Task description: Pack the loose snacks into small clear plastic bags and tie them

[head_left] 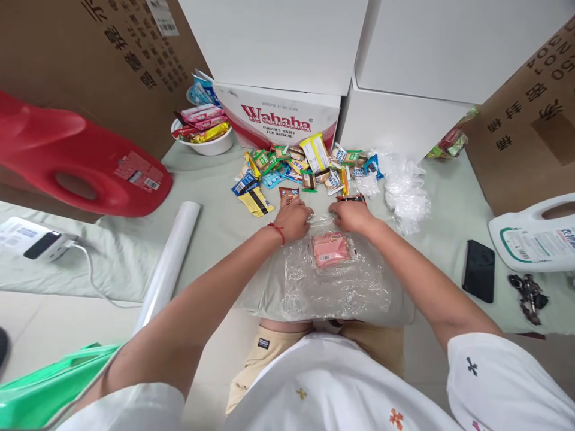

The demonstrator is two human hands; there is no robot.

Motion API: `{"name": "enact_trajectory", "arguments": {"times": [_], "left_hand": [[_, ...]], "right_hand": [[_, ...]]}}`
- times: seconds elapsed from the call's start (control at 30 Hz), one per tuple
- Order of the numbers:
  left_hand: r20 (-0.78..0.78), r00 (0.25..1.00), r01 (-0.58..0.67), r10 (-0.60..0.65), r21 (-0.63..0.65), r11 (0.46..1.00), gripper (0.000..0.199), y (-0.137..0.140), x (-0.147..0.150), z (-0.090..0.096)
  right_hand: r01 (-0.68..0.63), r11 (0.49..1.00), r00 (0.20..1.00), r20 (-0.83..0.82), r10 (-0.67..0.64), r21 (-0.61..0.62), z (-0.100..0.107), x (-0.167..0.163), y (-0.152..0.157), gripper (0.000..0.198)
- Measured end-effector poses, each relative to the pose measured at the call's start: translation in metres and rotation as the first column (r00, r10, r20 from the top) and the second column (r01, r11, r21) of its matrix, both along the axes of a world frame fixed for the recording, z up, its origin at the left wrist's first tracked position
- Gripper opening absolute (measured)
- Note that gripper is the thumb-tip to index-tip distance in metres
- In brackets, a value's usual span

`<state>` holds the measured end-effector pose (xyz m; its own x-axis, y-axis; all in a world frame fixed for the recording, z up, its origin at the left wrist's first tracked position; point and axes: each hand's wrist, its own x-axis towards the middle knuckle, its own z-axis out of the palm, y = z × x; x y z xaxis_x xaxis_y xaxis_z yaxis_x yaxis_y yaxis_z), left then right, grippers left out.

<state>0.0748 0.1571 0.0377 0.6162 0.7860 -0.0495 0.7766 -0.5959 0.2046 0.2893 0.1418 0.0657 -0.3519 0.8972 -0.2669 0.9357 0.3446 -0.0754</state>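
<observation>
A sheet of clear plastic film [299,287] lies wrinkled on the cloth-covered table in front of me. On it rests a pink packaged snack [331,249]. My left hand [294,219], with a red string on the wrist, is closed at the film's far left edge. Closed at the far right edge is my right hand [353,215]; the film looks drawn between the two. Their fingertips are partly hidden. A brown snack packet [288,194] sits just beyond my left hand, and a dark red packet [353,199] partly shows behind my right.
Beyond my hands is a pile of wrapped snacks [309,164], with crumpled clear plastic [406,191] to its right. A white bowl [215,145], red jug [81,161] and white roll [173,254] stand left. A phone [478,271], keys [530,297] and white bottle [534,236] lie right.
</observation>
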Motion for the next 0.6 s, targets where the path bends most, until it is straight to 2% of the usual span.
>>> {"name": "enact_trajectory", "arguments": {"times": [0.03,0.1,0.2,0.27,0.4,0.5,0.6], "left_hand": [[0.008,1.000,0.001,0.000,-0.020,1.000,0.029,-0.001,-0.003,0.001],[0.059,0.998,0.021,-0.019,-0.039,0.999,0.025,-0.011,-0.011,0.007],[0.152,0.982,0.111,-0.110,0.001,0.994,0.031,-0.037,-0.022,0.019],[0.166,0.965,0.199,-0.201,0.032,0.980,0.032,-0.059,-0.027,0.026],[0.149,0.927,0.342,-0.344,0.038,0.939,0.021,-0.095,-0.029,0.028],[0.139,0.910,0.394,-0.390,0.001,0.919,0.011,-0.114,-0.026,0.022],[0.106,0.924,0.371,-0.367,-0.014,0.929,0.039,-0.126,-0.019,0.013]], "right_hand": [[-0.007,1.000,1.000,-0.002,0.007,0.014,0.004,0.002,-0.003,0.026],[-0.034,0.997,0.999,-0.037,0.037,0.067,0.014,0.007,-0.018,0.014],[-0.106,0.985,0.990,-0.075,0.117,0.138,0.028,0.015,-0.053,0.015],[-0.165,0.970,0.981,-0.074,0.181,0.177,0.030,0.019,-0.079,0.019],[-0.251,0.931,0.961,-0.049,0.273,0.266,0.012,0.023,-0.122,0.025],[-0.300,0.885,0.938,-0.058,0.341,0.357,-0.010,0.025,-0.137,0.027],[-0.278,0.851,0.922,-0.126,0.367,0.445,-0.019,0.025,-0.142,0.026]]}}
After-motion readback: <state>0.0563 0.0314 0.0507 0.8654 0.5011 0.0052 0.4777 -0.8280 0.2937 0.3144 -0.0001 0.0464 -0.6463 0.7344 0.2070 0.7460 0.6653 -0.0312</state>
